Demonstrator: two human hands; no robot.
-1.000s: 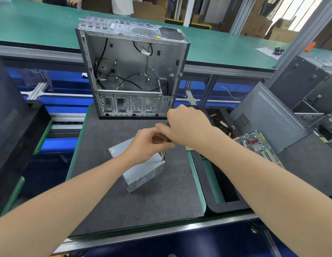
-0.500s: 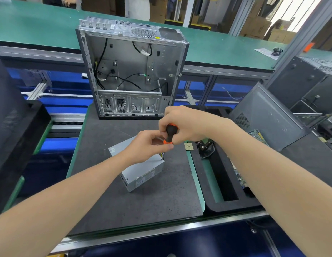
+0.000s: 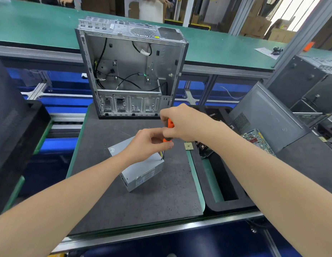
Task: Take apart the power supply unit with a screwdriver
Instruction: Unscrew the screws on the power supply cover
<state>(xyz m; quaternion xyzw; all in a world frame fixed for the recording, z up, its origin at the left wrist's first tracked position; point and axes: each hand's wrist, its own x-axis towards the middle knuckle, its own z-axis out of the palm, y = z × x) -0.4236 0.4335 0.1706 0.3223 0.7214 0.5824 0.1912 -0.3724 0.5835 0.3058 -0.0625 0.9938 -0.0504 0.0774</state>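
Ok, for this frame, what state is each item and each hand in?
Power supply unit: closed, lying on the mat.
Screwdriver: upright, tip at the unit's top.
Right hand: gripping the handle.
Left hand: fingers at the shaft.
Computer case: side open, stripped, cables left.
Circuit board: loose in tray.

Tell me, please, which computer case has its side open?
The upright silver case behind the hands: its inside and cables show. The dark cases at right are closed.

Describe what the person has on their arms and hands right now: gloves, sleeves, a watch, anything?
Nothing shows. The left hand and the right hand are bare, without gloves or rings in view. Both forearms are uncovered to the frame's edge; no sleeve, watch, wristband or strap appears on either.
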